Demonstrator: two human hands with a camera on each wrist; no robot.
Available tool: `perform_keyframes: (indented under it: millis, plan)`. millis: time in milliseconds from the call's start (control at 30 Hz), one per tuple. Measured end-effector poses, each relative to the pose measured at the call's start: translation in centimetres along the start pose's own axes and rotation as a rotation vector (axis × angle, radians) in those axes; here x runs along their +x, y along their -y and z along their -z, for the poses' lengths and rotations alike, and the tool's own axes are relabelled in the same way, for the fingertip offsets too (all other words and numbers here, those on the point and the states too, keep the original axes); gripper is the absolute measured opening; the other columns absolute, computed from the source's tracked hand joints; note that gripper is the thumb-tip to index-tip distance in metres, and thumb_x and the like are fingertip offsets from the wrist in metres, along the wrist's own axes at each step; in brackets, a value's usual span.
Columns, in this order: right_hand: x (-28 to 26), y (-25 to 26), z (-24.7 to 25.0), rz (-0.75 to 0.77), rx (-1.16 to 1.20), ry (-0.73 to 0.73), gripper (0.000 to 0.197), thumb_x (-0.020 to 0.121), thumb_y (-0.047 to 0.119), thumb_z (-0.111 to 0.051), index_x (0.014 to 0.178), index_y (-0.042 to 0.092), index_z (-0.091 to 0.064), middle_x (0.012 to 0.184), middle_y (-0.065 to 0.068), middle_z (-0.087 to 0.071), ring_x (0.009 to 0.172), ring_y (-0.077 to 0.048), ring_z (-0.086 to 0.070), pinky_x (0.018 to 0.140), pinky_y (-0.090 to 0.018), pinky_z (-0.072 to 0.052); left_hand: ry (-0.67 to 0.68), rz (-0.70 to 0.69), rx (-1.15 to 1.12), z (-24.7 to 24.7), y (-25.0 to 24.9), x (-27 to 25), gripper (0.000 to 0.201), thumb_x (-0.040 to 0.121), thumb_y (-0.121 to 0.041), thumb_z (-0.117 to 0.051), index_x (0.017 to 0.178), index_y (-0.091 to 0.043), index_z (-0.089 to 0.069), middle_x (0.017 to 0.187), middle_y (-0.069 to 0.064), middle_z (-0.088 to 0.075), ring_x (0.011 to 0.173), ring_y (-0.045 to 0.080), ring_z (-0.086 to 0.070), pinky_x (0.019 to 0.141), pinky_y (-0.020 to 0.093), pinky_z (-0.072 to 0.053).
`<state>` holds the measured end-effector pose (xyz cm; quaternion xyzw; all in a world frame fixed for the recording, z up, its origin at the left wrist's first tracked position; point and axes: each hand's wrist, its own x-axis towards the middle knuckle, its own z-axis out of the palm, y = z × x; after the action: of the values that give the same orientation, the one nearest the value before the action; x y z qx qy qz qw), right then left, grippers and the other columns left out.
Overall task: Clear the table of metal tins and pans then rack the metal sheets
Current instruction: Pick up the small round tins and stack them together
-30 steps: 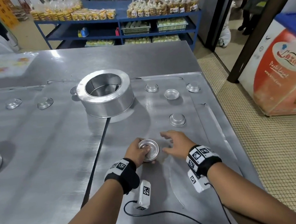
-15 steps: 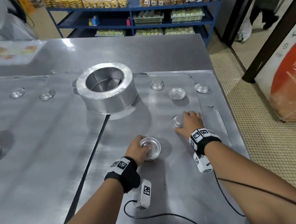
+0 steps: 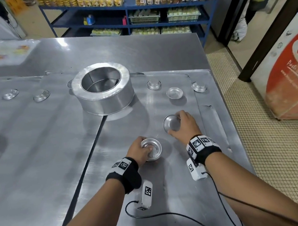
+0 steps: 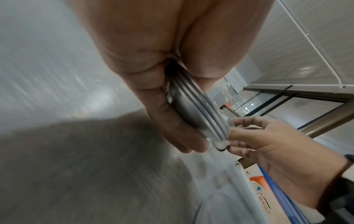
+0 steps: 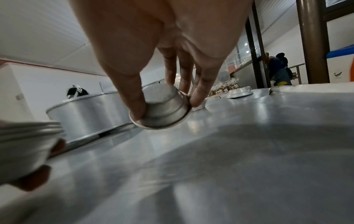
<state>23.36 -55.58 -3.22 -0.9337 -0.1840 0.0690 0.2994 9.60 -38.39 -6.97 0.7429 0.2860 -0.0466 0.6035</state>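
Since half a sec ago the right hand (image 3: 184, 123) has picked a small tin (image 3: 172, 123) up off the metal sheet (image 3: 185, 189), thumb & fingers pinched on its rim, tilted, just beside the left hand (image 3: 138, 153), which grips a nested stack of tins (image 3: 151, 148). So probably one more for the stack, w/ several tins & the big round pan (image 3: 104, 93) still to clear. Only partly readable cursive writing on the orange-white freezer (image 3: 288, 78).

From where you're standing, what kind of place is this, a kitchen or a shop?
Most likely a bakery with its shop attached. Small metal tins and a large round pan sit on a steel worktable, and blue shelves behind hold rows of bagged baked goods. A branded chest freezer stands beside it.
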Motion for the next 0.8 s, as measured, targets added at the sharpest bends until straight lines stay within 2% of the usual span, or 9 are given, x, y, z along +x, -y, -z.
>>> perform_keyframes:
  millis: [100,167,233,333,433,500,600,700,800]
  plan:
    - [-1.9,1.4,0.2,0.048,0.081,-0.036,0.076,0.067,0.035,-0.084,0.132,0.021,-0.047,0.127,-0.002,-0.046,0.115,-0.021,-0.053,0.097,-0.037,-0.048,0.032,-0.004,-0.039,0.1,0.4,0.2,0.044,0.054,-0.043,-0.065,0.094,-0.024,-0.061,0.096,0.017,-0.07,0.092,0.041,-0.069,0.081,0.063,-0.056]
    - [-3.3,2.3,0.2,0.09,0.139,-0.077,0.073,0.065,0.037,-0.085,0.127,0.023,-0.049,0.123,0.001,-0.044,0.106,-0.016,-0.055,0.095,-0.034,-0.05,0.04,0.017,-0.094,0.0,0.1,-0.2,0.047,0.055,-0.048,-0.066,0.094,-0.022,-0.064,0.097,0.018,-0.071,0.094,0.041,-0.07,0.084,0.063,-0.055]
    - [-4.7,3.0,0.0,0.141,0.21,-0.113,0.072,0.063,0.036,-0.087,0.123,0.023,-0.049,0.12,0.004,-0.042,0.101,-0.011,-0.055,0.094,-0.028,-0.05,0.033,0.051,-0.178,-0.1,0.3,-0.2,0.053,0.06,-0.06,-0.068,0.093,-0.019,-0.067,0.099,0.018,-0.072,0.098,0.042,-0.069,0.088,0.064,-0.053]
    - [-6.7,3.7,-0.6,0.197,0.28,-0.116,0.073,0.062,0.034,-0.089,0.121,0.022,-0.048,0.119,0.008,-0.045,0.101,-0.004,-0.055,0.096,-0.023,-0.049,0.069,0.112,-0.251,0.0,1.3,0.3,0.073,0.068,-0.082,-0.062,0.1,-0.018,-0.071,0.105,0.015,-0.074,0.101,0.04,-0.07,0.096,0.063,-0.05]
    - [-8.3,4.3,-1.4,0.211,0.371,-0.078,0.073,0.061,0.03,-0.09,0.12,0.024,-0.048,0.118,0.011,-0.051,0.105,-0.001,-0.058,0.096,-0.025,-0.05,0.148,0.12,-0.28,0.8,0.6,-0.2,0.086,0.07,-0.09,-0.054,0.108,-0.014,-0.072,0.106,0.016,-0.075,0.099,0.042,-0.07,0.096,0.061,-0.051]
    - [-9.2,4.8,-1.8,0.207,0.392,-0.036,0.073,0.061,0.032,-0.09,0.12,0.026,-0.048,0.119,0.013,-0.055,0.108,-0.001,-0.059,0.097,-0.025,-0.05,0.154,0.104,-0.299,1.7,-1.9,-2.1,0.075,0.081,-0.079,-0.054,0.107,-0.011,-0.071,0.101,0.017,-0.075,0.09,0.04,-0.07,0.093,0.059,-0.053]
    - [-9.9,5.4,-2.3,0.198,0.426,0.008,0.071,0.061,0.033,-0.09,0.119,0.029,-0.049,0.117,0.014,-0.061,0.109,-0.001,-0.061,0.097,-0.026,-0.051,0.153,0.104,-0.362,2.3,-3.3,-3.2,0.044,0.097,-0.045,-0.06,0.109,-0.003,-0.062,0.093,0.02,-0.069,0.078,0.033,-0.065,0.078,0.052,-0.055]
    - [-10.2,5.9,-2.8,0.176,0.445,0.045,0.072,0.06,0.031,-0.09,0.119,0.031,-0.05,0.116,0.015,-0.064,0.109,-0.001,-0.062,0.097,-0.029,-0.051,0.167,0.104,-0.33,2.7,-3.2,-3.1,0.031,0.097,-0.023,-0.062,0.116,0.001,-0.058,0.091,0.019,-0.067,0.074,0.03,-0.065,0.069,0.044,-0.056]
    - [-10.2,6.2,-3.3,0.158,0.462,0.088,0.072,0.061,0.029,-0.089,0.121,0.033,-0.05,0.119,0.015,-0.065,0.111,0.0,-0.061,0.1,-0.03,-0.05,0.195,0.077,-0.262,3.2,-3.0,-2.7,0.025,0.095,-0.006,-0.061,0.119,0.0,-0.056,0.094,0.018,-0.066,0.079,0.03,-0.066,0.068,0.042,-0.057]
